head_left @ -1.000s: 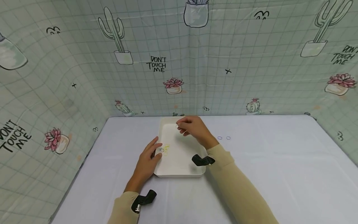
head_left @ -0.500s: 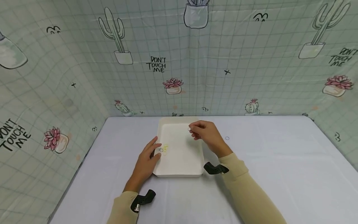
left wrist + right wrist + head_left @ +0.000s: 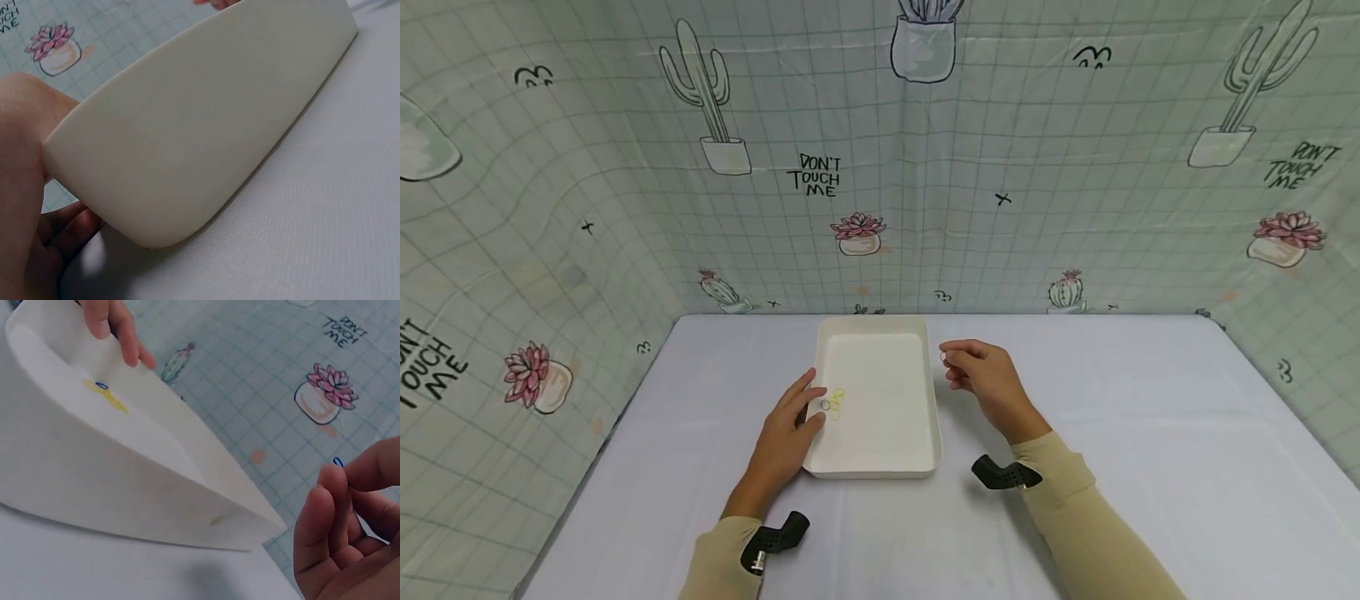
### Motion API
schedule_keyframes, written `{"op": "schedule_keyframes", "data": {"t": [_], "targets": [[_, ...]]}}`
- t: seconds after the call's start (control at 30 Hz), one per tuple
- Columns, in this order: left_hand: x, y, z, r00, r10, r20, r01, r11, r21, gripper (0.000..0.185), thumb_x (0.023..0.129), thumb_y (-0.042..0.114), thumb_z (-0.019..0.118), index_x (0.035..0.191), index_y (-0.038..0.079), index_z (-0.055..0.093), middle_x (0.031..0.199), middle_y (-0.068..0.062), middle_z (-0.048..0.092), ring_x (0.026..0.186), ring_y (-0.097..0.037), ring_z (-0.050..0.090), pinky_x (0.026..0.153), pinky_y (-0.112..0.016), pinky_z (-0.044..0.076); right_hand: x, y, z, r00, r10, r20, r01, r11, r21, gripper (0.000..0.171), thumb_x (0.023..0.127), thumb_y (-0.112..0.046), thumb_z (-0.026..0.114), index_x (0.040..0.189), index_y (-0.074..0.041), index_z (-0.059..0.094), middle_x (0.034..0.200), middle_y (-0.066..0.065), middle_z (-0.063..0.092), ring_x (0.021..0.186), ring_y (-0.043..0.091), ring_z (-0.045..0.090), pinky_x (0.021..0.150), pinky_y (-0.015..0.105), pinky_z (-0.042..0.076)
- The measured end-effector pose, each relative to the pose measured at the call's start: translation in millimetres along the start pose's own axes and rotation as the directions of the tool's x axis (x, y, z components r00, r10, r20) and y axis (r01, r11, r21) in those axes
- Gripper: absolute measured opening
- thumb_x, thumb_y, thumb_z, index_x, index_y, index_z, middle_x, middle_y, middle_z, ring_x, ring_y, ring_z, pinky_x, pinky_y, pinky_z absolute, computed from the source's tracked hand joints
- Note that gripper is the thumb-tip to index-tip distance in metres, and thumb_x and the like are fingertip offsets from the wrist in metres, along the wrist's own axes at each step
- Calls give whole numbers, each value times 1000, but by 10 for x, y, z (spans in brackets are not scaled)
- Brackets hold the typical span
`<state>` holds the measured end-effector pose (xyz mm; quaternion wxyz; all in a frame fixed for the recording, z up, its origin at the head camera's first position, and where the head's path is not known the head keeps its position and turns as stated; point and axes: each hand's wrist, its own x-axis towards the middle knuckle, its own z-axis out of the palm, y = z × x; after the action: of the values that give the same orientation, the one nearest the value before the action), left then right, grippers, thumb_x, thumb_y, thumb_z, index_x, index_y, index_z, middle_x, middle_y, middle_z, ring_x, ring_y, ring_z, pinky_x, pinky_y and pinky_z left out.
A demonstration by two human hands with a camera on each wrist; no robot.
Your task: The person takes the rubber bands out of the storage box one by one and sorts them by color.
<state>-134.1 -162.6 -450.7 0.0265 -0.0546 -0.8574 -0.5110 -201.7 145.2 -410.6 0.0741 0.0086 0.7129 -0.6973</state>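
My right hand [image 3: 988,379] is just right of the white tray [image 3: 880,425], pinching a small thin rubber band [image 3: 943,357] between thumb and index finger. In the right wrist view that band [image 3: 338,462] shows as a blue loop above the fingertips. My left hand [image 3: 782,437] grips the tray's left rim, some fingers over the edge and others outside, as the left wrist view of the tray wall [image 3: 187,125] partly shows. Inside the tray, near the left hand, lie several yellow rubber bands [image 3: 838,402] and a blue one [image 3: 825,405] beside them.
A white cloth covers the table [image 3: 1120,467]. Behind and to the sides hangs a green checked curtain [image 3: 970,125] with cactus prints. Each forearm carries a black wrist camera, such as the right one [image 3: 1006,473].
My right hand has moved right from above the tray to beyond its right rim, still pinching the band. It now covers where blue bands lay on the table. My left hand stays on the rim.
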Motion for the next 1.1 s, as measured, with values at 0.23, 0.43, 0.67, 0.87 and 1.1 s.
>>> {"op": "schedule_keyframes", "data": {"t": [0.23,0.43,0.67,0.87,1.1], "targets": [[8,-40,14,1000,19,11,-19,1000,18,39,101,13,56,140,9,58,160,11,30,149,-15,21,117,-42,28,-45,49,-111,1000,-1,-25,1,1000,8,37,102,-17,59,126,11,60,107,18,62,80,14,61,75,26,57],[-44,-34,4,1000,-12,2,12,1000,17,39,101,14,57,140,9,58,160,13,30,149,-14,22,117,-41,29,-61,102,-221,1000,2,-23,-3,1000,-31,38,102,-19,59,125,11,60,102,13,64,80,14,61,75,27,57],[-57,-33,-13,1000,-6,4,6,1000,14,39,101,14,57,140,8,58,160,12,30,149,-15,23,117,-41,29,-76,121,-381,999,4,-45,-6,999,-41,40,103,-20,58,128,11,59,112,25,61,81,13,62,74,25,57],[-21,-18,-30,1000,8,-14,-8,1000,7,38,101,13,58,139,8,58,159,12,31,148,-14,25,116,-41,31,-49,85,-510,998,23,-65,-21,999,28,43,102,-21,59,131,11,56,112,23,59,82,12,60,74,23,56],[24,-23,-9,1000,-4,-2,4,1000,7,38,102,15,57,139,9,58,159,15,30,148,-12,23,116,-39,30,-37,50,-637,992,72,-101,-51,979,200,26,100,-16,64,118,3,64,104,14,63,79,12,60,72,21,55]]}}
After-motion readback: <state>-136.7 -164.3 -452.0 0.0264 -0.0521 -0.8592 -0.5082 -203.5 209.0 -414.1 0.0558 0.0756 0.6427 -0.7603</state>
